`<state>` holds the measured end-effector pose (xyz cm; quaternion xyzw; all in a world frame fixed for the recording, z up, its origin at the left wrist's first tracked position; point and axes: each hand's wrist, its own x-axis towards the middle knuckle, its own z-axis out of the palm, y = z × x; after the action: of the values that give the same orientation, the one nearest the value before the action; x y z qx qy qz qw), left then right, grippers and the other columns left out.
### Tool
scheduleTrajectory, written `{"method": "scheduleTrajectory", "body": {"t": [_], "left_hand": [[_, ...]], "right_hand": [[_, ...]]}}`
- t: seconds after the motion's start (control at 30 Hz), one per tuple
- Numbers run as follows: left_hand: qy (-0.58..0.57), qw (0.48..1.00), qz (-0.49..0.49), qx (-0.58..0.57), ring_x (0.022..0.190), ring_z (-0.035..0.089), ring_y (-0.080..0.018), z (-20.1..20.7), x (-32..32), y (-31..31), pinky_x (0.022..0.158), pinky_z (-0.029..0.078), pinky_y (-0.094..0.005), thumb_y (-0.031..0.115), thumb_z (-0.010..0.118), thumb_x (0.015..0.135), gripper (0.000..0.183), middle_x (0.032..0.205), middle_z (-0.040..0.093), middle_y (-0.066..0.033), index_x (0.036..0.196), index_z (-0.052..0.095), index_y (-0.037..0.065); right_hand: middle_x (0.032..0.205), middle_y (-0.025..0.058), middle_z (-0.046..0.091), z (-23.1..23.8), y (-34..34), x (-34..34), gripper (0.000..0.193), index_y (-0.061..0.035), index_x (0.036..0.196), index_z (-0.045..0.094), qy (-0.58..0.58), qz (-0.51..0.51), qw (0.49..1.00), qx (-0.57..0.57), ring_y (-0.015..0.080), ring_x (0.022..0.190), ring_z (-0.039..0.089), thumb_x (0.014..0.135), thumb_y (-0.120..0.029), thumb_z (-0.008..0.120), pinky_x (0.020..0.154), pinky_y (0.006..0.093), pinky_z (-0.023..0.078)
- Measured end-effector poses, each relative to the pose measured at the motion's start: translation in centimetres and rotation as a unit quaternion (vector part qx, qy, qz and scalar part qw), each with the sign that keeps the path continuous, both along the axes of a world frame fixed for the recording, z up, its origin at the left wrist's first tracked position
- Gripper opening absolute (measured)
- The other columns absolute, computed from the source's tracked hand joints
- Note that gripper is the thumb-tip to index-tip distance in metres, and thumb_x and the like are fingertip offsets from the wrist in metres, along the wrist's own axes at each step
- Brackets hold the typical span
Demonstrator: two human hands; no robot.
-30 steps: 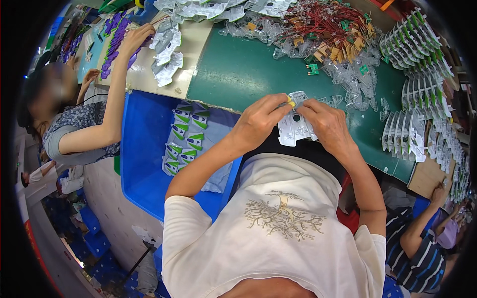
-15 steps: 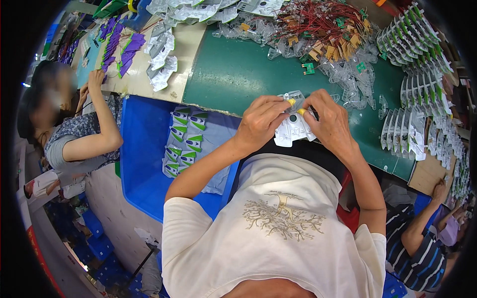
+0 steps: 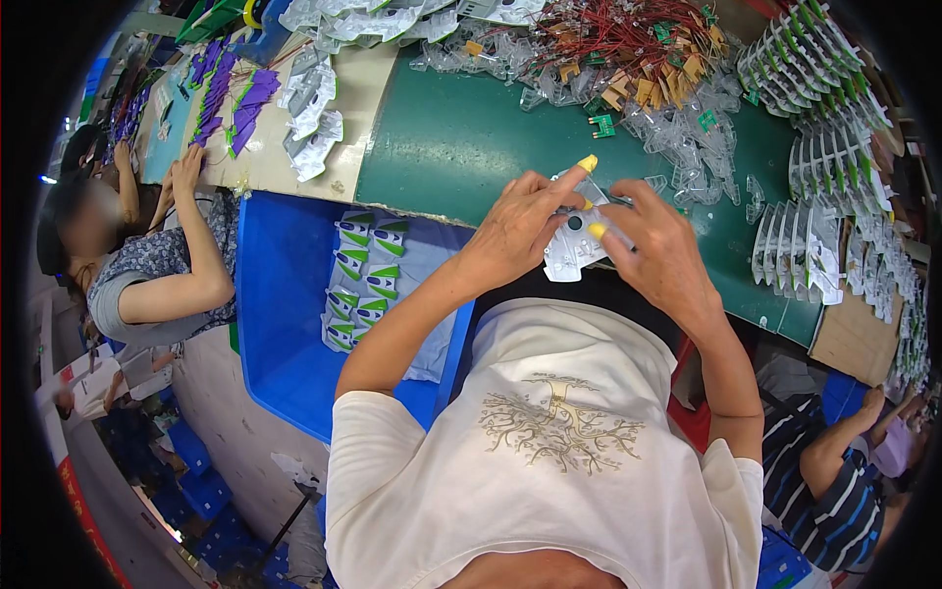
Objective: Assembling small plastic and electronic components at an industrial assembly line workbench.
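Note:
A white plastic shell [image 3: 569, 257] with a round dark hole is at the green table's near edge, in front of my body. My left hand [image 3: 512, 232] grips its left side between the thumb and bent fingers, while its index finger, with a yellow cover on the tip, points up and away. My right hand [image 3: 662, 247] is at the shell's right side with thumb and fingers apart; its thumb also has a yellow cover. A clear plastic piece lies partly behind my fingers at the shell's far end. The fingers hide much of the shell's upper part.
Clear plastic pieces [image 3: 687, 147] and a heap of red wires with small boards [image 3: 638, 49] lie ahead. Stacked white-green shells [image 3: 797, 253] line the right. At left stands a blue bin [image 3: 285, 324] holding several finished-looking shells [image 3: 385, 283]. Co-workers sit on both sides.
My left index finger has lifted off the shell and stretched out. My right fingers have spread apart from their pinch. The shell has shifted and tilted slightly.

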<state>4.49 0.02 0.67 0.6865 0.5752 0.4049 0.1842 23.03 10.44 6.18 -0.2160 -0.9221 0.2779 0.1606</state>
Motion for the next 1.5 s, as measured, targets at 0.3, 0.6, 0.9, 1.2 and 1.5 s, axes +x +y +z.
{"method": "scheduleTrajectory", "body": {"t": [0.3, 0.6, 0.9, 1.2, 1.5], "left_hand": [[0.002, 1.0, 0.009, 0.005, 0.092, 0.056, -0.0302, -0.3, -0.2, -0.2, 0.087, 0.045, -0.0401, -0.006, 0.064, 0.082, 0.074, 0.107, 0.07, -0.0085, 0.149, 0.032, 0.004], [-0.029, 1.0, 0.001, -0.011, 0.092, 0.053, -0.0295, -0.3, -0.5, -0.2, 0.088, 0.044, -0.0391, -0.006, 0.059, 0.085, 0.072, 0.109, 0.069, -0.0089, 0.15, 0.029, 0.004], [-0.065, 0.997, 0.014, -0.035, 0.1, 0.056, -0.0325, -0.9, -0.3, 0.2, 0.094, 0.042, -0.0412, -0.007, 0.052, 0.089, 0.062, 0.108, 0.069, -0.0101, 0.148, 0.036, 0.005], [-0.206, 0.97, 0.13, -0.003, 0.085, 0.061, -0.0135, 1.3, 0.3, 1.5, 0.08, 0.05, -0.0278, -0.004, 0.062, 0.089, 0.044, 0.102, 0.067, -0.0089, 0.132, 0.054, 0.0], [-0.149, 0.984, 0.067, -0.07, 0.086, 0.065, -0.0168, 0.3, 2.8, 1.8, 0.078, 0.053, -0.0295, -0.001, 0.066, 0.087, 0.048, 0.101, 0.069, -0.0113, 0.133, 0.055, 0.003]], "right_hand": [[0.094, 0.0141, 0.069, 0.5, -1.7, 1.0, 0.025, 0.0034, 0.1, 0.068, 0.103, -0.003, 0.983, -0.152, 0.0253, 0.082, 0.07, 0.078, 0.012, 0.061, 0.069, 0.0302, 0.056], [0.091, 0.0099, 0.066, -2.4, -3.5, 1.2, 0.026, -0.0018, 0.096, 0.069, 0.098, -0.025, 0.994, -0.029, 0.0228, 0.076, 0.067, 0.072, 0.009, 0.069, 0.061, 0.0319, 0.056], [0.072, 0.0168, 0.062, -5.0, -3.2, 3.2, 0.024, -0.0073, 0.107, 0.055, 0.099, -0.178, 0.962, -0.182, 0.0323, 0.061, 0.065, 0.084, -0.002, 0.061, 0.054, 0.0416, 0.049], [0.081, 0.0013, 0.061, 4.0, -0.7, 14.5, 0.017, -0.0029, 0.1, 0.056, 0.235, -0.391, 0.887, -0.066, 0.0065, 0.07, 0.06, 0.086, 0.006, 0.059, 0.061, 0.0216, 0.049], [0.072, 0.0015, 0.059, 3.5, 6.4, 21.9, 0.015, -0.0019, 0.107, 0.054, 0.32, -0.463, 0.816, -0.135, 0.0039, 0.053, 0.048, 0.092, 0.0, 0.058, 0.046, 0.018, 0.036]]}}
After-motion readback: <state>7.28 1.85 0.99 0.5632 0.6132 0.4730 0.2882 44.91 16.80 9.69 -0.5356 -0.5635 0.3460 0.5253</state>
